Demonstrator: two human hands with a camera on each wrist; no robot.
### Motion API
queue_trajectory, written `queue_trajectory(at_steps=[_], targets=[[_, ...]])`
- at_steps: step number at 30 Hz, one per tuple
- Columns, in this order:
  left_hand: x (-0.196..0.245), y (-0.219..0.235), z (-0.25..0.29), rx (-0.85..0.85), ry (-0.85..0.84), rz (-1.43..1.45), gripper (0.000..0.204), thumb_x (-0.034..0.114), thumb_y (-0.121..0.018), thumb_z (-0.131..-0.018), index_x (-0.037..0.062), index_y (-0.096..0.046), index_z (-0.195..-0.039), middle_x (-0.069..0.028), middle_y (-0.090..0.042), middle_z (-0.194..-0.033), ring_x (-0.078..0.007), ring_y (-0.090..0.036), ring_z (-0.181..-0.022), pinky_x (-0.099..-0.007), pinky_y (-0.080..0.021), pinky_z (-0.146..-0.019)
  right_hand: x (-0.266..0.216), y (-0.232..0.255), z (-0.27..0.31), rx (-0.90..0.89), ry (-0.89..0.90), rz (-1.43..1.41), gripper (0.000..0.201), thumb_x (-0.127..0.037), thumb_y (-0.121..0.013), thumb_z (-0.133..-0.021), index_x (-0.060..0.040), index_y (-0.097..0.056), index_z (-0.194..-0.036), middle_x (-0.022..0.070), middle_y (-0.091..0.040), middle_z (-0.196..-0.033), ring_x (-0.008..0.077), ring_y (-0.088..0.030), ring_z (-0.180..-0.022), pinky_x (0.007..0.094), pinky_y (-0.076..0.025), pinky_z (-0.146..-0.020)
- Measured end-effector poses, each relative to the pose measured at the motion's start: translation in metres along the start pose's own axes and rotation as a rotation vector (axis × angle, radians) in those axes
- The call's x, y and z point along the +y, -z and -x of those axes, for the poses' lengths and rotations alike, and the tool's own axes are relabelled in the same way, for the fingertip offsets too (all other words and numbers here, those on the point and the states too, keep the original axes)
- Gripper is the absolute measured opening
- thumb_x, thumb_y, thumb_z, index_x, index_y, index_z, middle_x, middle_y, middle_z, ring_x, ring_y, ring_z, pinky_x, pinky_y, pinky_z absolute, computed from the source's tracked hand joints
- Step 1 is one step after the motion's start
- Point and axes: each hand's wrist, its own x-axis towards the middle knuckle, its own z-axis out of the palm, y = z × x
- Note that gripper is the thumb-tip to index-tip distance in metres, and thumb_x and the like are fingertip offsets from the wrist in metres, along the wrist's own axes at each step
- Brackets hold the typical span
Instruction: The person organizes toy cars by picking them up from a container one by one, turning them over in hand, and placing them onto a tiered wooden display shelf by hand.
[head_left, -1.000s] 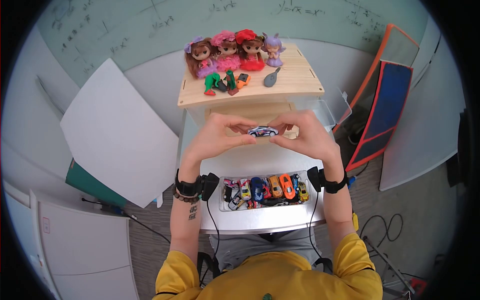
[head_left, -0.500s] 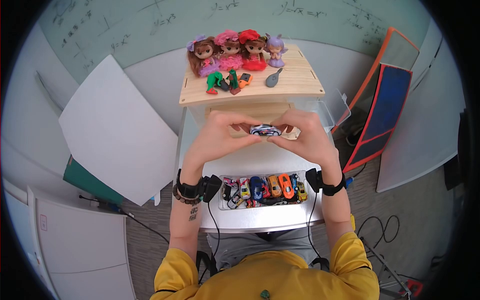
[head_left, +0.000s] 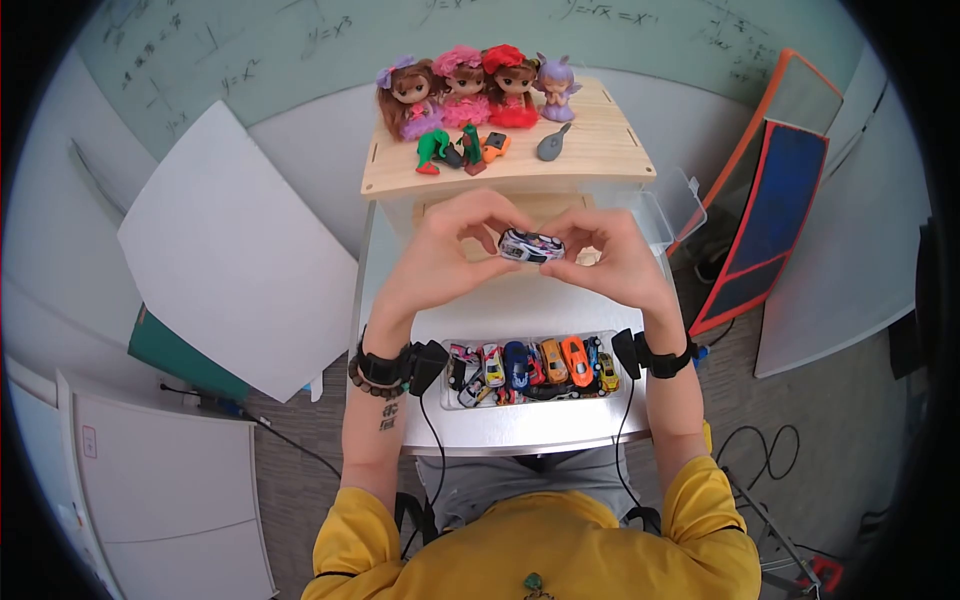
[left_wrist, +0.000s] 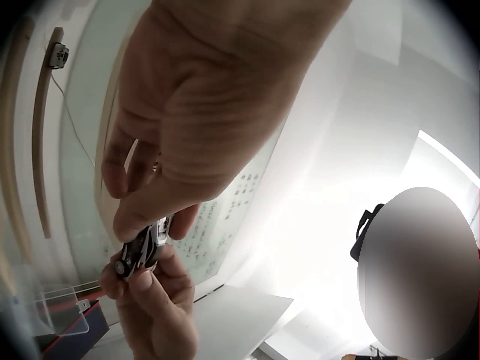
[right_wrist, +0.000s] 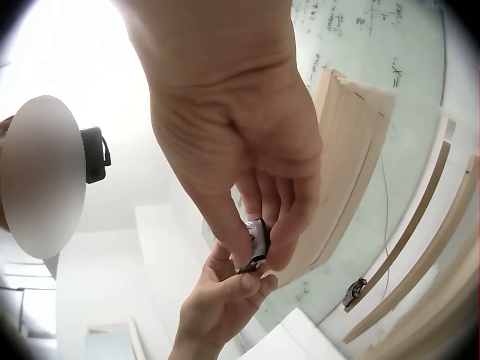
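A small white toy car [head_left: 531, 246] with dark and pink markings is held up between both hands, tilted, above the table. My left hand [head_left: 447, 250] pinches its left end between thumb and fingers. At its other end the right hand [head_left: 617, 258] pinches it the same way. In the left wrist view the toy car [left_wrist: 144, 251] shows a wheel and its dark side between the fingertips. Fingers hide much of the toy car [right_wrist: 258, 244] in the right wrist view. Below the hands, a clear tray [head_left: 447, 399] holds several toy cars, among them an orange car [head_left: 576, 361].
Behind the hands stands a wooden shelf [head_left: 600, 160]. On it are several dolls [head_left: 462, 92], a purple figurine [head_left: 556, 90], small green and orange toys [head_left: 434, 148] and a grey toy [head_left: 552, 143]. A clear open box [head_left: 672, 215] stands at the right.
Both hands have tipped the toy car from a level side view to a tilted one, its body turned toward the head camera. They still grip its two ends.
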Motion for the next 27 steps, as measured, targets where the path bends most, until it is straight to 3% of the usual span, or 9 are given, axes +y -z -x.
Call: queue_trajectory(at_steps=[2, 12, 20, 27], targets=[[0.0104, -0.0042, -0.0005, 0.073, 0.100, 0.180, 0.032, -0.009, -0.083, -0.078, 0.0004, -0.074, -0.107, -0.0069, -0.068, -0.114, -0.0152, -0.068, -0.097, -0.0292, -0.058, -0.084, -0.0017, -0.0008, 0.0002, 0.024, 0.046, 0.001, 0.029, -0.002, -0.082, -0.082, 0.0014, -0.074, -0.110, 0.0077, -0.075, -0.090, 0.0131, -0.070, -0.080, 0.0280, -0.057, -0.074], [0.0056, -0.0014, -0.0011, 0.056, 0.063, 0.091, 0.032, -0.006, -0.086, -0.077, 0.0003, -0.072, -0.104, -0.0058, -0.068, -0.104, -0.0150, -0.066, -0.098, -0.0310, -0.057, -0.088, -0.0039, -0.0021, -0.0012, 0.153, 0.259, 0.160, 0.024, 0.002, -0.083, -0.076, -0.0017, -0.074, -0.097, 0.0063, -0.065, -0.082, 0.0173, -0.063, -0.075, 0.0298, -0.051, -0.068], [0.0076, 0.0025, 0.0017, 0.080, 0.056, -0.035, 0.029, -0.004, -0.088, -0.075, 0.0022, -0.070, -0.097, -0.0040, -0.069, -0.100, -0.0136, -0.065, -0.096, -0.0289, -0.054, -0.084, -0.0047, -0.0051, -0.0007, 0.166, 0.297, 0.192, 0.025, 0.003, -0.085, -0.074, -0.0017, -0.074, -0.096, 0.0064, -0.064, -0.083, 0.0181, -0.063, -0.075, 0.0302, -0.051, -0.067], [0.0045, 0.0015, 0.0009, 0.029, 0.033, 0.011, 0.032, -0.004, -0.088, -0.075, 0.0017, -0.072, -0.102, -0.0056, -0.068, -0.108, -0.0154, -0.066, -0.099, -0.0309, -0.056, -0.088, -0.0041, -0.0052, -0.0012, 0.165, 0.296, 0.186, 0.025, 0.003, -0.084, -0.075, -0.0023, -0.076, -0.097, 0.0060, -0.066, -0.086, 0.0184, -0.064, -0.078, 0.0305, -0.051, -0.068]])
